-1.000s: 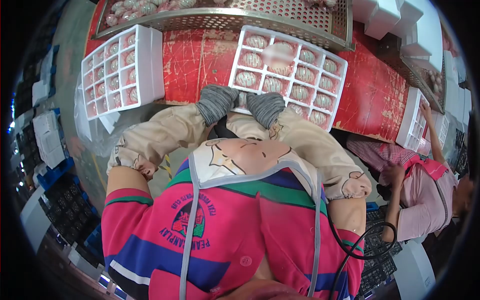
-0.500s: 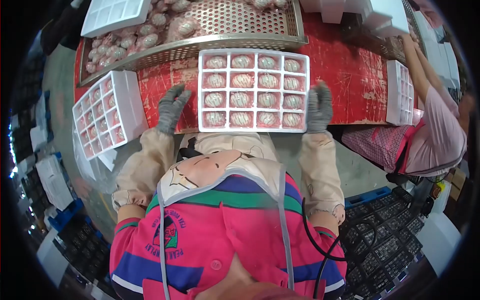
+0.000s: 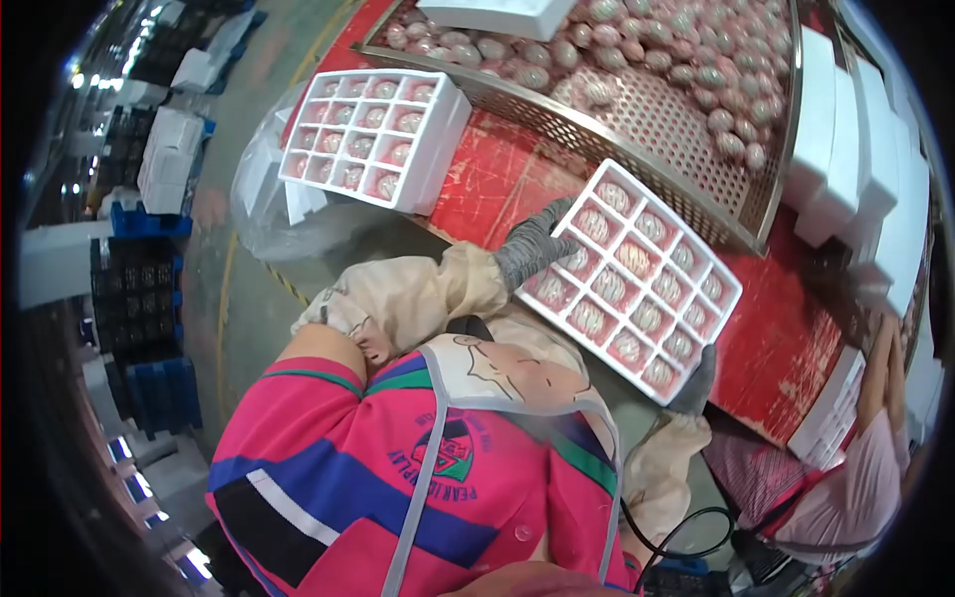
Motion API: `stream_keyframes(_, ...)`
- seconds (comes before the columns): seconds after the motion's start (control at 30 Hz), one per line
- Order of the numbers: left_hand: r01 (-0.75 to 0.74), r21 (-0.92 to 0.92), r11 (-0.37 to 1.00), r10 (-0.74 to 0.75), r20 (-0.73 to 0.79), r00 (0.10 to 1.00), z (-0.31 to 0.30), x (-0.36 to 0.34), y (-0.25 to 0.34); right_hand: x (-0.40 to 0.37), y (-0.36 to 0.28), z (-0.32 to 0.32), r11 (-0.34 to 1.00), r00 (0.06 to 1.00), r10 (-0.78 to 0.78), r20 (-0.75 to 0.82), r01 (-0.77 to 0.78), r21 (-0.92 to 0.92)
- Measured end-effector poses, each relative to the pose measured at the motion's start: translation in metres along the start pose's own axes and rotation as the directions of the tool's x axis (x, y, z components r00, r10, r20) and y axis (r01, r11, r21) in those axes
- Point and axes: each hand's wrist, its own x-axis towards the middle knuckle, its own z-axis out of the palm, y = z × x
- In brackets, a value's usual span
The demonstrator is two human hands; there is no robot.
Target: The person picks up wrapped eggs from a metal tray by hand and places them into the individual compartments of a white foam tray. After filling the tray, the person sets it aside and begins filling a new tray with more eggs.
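Note:
A white foam tray [image 3: 652, 289] with square compartments stands in front of me at the red table, each visible compartment holding a pale, egg-shaped item in clear and pink wrap. My left hand [image 3: 534, 244], in a grey knit glove, is closed on the tray's left edge, the thumb over the rim and the other fingers along its side. At the tray's near right corner, my right hand [image 3: 696, 383], also gloved, grips the side; most of its fingers are hidden by the tray. One wrapped item [image 3: 634, 259] looks more orange than the others.
Beyond the tray, a perforated metal bin [image 3: 637, 129] holds many loose wrapped items. A filled foam tray [image 3: 373, 134] rests at the left on the red table [image 3: 497, 164]. White foam boxes [image 3: 836, 149] are stacked at right, where another person's arms [image 3: 877, 368] reach in.
My view has turned to the right, so everything appears rotated. Both hands, which were beside the tray and apart from its edges, are now on its left and right sides.

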Motion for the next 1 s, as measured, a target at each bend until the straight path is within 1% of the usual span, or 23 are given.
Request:
stream_keyframes(0.07, 0.019, -0.125, 0.992, -0.013, 0.043, 0.999, -0.032, -0.015, 0.023, -0.006, 0.022, 0.027, 0.985, 0.983, -0.158, 0.089, 0.164, -0.063)
stream_keyframes(0.13, -0.136, -0.087, 0.987, 0.14, 0.043, 0.989, -0.08, -0.033, 0.05, -0.004, 0.044, 0.055, 0.967, 0.972, -0.224, 0.068, 0.23, -0.107)
stream_keyframes(0.2, -0.223, 0.009, 0.975, 0.223, -0.052, 0.973, -0.133, -0.05, 0.075, 0.001, 0.063, 0.098, 0.931, 0.955, -0.281, 0.09, 0.295, -0.217)
stream_keyframes(0.23, -0.173, -0.04, 0.984, 0.169, -0.096, 0.981, -0.163, -0.053, 0.076, 0.005, 0.073, 0.136, 0.894, 0.944, -0.306, 0.125, 0.33, -0.303)
stream_keyframes(0.27, -0.233, -0.062, 0.97, 0.219, -0.178, 0.959, -0.195, -0.055, 0.068, 0.012, 0.081, 0.167, 0.877, 0.941, -0.287, 0.181, 0.334, -0.346)
stream_keyframes(0.3, -0.153, -0.052, 0.987, 0.139, -0.215, 0.967, -0.223, -0.063, 0.084, 0.024, 0.091, 0.195, 0.857, 0.934, -0.269, 0.237, 0.344, -0.384)
stream_keyframes(0.33, -0.118, 0.012, 0.993, 0.117, -0.242, 0.963, -0.252, -0.071, 0.096, 0.04, 0.103, 0.218, 0.849, 0.921, -0.24, 0.306, 0.352, -0.393)
stream_keyframes(0.37, -0.11, 0.198, 0.974, 0.167, -0.299, 0.94, -0.303, -0.066, 0.072, 0.054, 0.117, 0.238, 0.843, 0.909, -0.211, 0.36, 0.356, -0.405)
stream_keyframes(0.4, -0.107, -0.03, 0.994, 0.09, -0.338, 0.937, -0.328, -0.073, 0.078, 0.069, 0.132, 0.256, 0.805, 0.882, -0.193, 0.429, 0.393, -0.445)
stream_keyframes(0.43, -0.11, -0.189, 0.976, 0.031, -0.38, 0.925, -0.35, -0.081, 0.085, 0.087, 0.147, 0.275, 0.765, 0.851, -0.174, 0.495, 0.433, -0.476)
stream_keyframes(0.47, -0.121, -0.197, 0.973, 0.05, -0.332, 0.942, -0.376, -0.085, 0.089, 0.095, 0.161, 0.297, 0.761, 0.835, -0.155, 0.528, 0.442, -0.475)
stream_keyframes(0.5, -0.134, -0.125, 0.983, 0.084, -0.34, 0.937, -0.412, -0.085, 0.078, 0.101, 0.177, 0.316, 0.759, 0.824, -0.138, 0.549, 0.444, -0.476)
stream_keyframes(0.53, -0.163, -0.155, 0.974, 0.104, -0.328, 0.939, -0.41, -0.09, 0.096, 0.114, 0.201, 0.323, 0.743, 0.832, -0.166, 0.529, 0.458, -0.487)
stream_keyframes(0.57, -0.123, -0.14, 0.982, 0.07, -0.334, 0.94, -0.436, -0.085, 0.086, 0.134, 0.222, 0.326, 0.722, 0.831, -0.199, 0.519, 0.483, -0.496)
stream_keyframes(0.63, -0.078, 0.038, 0.996, 0.087, -0.42, 0.903, -0.472, -0.074, 0.068, 0.169, 0.252, 0.329, 0.383, 0.704, -0.302, 0.643, 0.707, -0.595)
stream_keyframes(0.67, -0.074, 0.034, 0.997, 0.082, -0.4, 0.913, -0.483, -0.068, 0.06, 0.181, 0.265, 0.329, 0.24, 0.7, -0.34, 0.628, 0.71, -0.662)
stream_keyframes(0.7, 0.005, 0.026, 1.0, 0.006, -0.419, 0.908, -0.492, -0.063, 0.051, 0.186, 0.276, 0.332, 0.091, 0.692, -0.374, 0.618, 0.69, -0.718)
stream_keyframes(0.73, 0.083, 0.016, 0.996, -0.068, -0.439, 0.896, -0.503, -0.059, 0.043, 0.187, 0.281, 0.337, 0.081, 0.716, -0.356, 0.6, 0.663, -0.744)
stream_keyframes(0.77, 0.078, 0.01, 0.997, -0.066, -0.425, 0.903, -0.515, -0.053, 0.029, 0.187, 0.287, 0.34, 0.069, 0.717, -0.364, 0.595, 0.658, -0.75)
stream_keyframes(0.83, 0.108, 0.081, 0.991, -0.068, -0.391, 0.918, -0.529, -0.04, 0.013, 0.189, 0.297, 0.346, -0.037, 0.714, -0.401, 0.574, 0.614, -0.789)
stream_keyframes(0.87, 0.068, 0.057, 0.996, -0.043, -0.362, 0.931, -0.531, -0.039, 0.008, 0.188, 0.302, 0.346, -0.082, 0.703, -0.421, 0.572, 0.599, -0.797)
stream_keyframes(0.97, 0.136, 0.049, 0.99, -0.108, -0.374, 0.921, -0.514, -0.038, 0.03, 0.189, 0.313, 0.346, -0.096, 0.692, -0.474, 0.544, 0.573, -0.814)
stream_keyframes(1.0, 0.152, 0.076, 0.985, -0.118, -0.339, 0.933, -0.533, -0.031, 0.017, 0.18, 0.307, 0.353, -0.039, 0.788, -0.373, 0.491, 0.515, -0.856)
